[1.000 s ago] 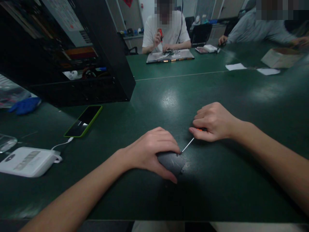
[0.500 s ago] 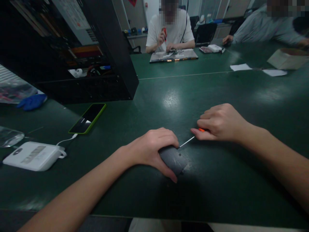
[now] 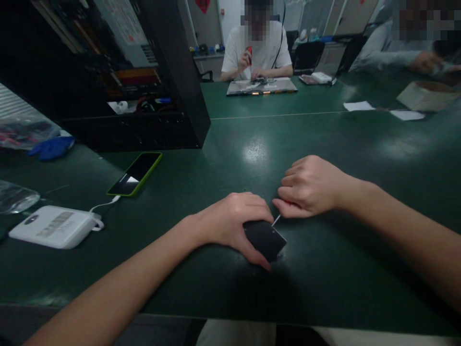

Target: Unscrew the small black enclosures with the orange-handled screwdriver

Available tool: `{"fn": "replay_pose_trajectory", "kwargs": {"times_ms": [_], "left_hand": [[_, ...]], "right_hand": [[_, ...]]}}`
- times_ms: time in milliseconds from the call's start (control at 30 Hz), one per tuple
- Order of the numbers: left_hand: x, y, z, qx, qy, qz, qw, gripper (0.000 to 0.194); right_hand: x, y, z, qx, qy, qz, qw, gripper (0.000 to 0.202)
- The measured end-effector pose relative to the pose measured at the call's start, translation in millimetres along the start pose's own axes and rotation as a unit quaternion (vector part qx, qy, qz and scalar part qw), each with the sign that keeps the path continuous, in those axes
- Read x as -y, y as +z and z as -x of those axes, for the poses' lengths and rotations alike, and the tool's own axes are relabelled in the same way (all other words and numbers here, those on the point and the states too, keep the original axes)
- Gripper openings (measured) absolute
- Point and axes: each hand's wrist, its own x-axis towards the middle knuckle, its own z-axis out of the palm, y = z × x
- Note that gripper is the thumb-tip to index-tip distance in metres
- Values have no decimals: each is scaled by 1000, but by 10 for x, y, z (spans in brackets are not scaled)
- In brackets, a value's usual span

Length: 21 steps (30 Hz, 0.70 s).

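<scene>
A small dark flat device (image 3: 264, 239) is gripped by my left hand (image 3: 236, 221), its thumb along the near side and its fingers over the far side. My right hand (image 3: 306, 187) is closed around a screwdriver, whose handle is hidden inside the fist. The thin metal shaft (image 3: 276, 220) slants down to the left from my thumb and meets the device's far right edge. Both hands are low over the green table (image 3: 230, 166), close to each other.
At left lie a green-cased phone (image 3: 135, 174), a white power bank (image 3: 55, 228) and a blue glove (image 3: 53, 147). A black shelf unit (image 3: 194, 101) rises behind them. Across the table, a person works on a flat panel (image 3: 261, 87); another sits at far right near a box (image 3: 427, 94).
My right hand has moved left, closer to the device, and the orange part of the handle no longer shows. The device is tilted differently. The view has shifted slightly.
</scene>
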Motion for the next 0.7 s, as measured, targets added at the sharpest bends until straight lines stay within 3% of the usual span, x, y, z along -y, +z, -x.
{"fn": "replay_pose_trajectory", "kwargs": {"times_ms": [133,367,500,700], "left_hand": [[9,-26,17,-13,2,-24,1000,54],[13,51,9,-50,-12,-39,998,55],[16,120,1,-97,-5,-22,995,60],[36,141,10,-105,-8,-29,994,58]], "right_hand": [[-40,142,6,19,31,-19,999,54],[152,148,241,92,174,-108,974,64],[268,152,217,88,218,-116,965,65],[200,196,293,53,219,-87,970,64]]}}
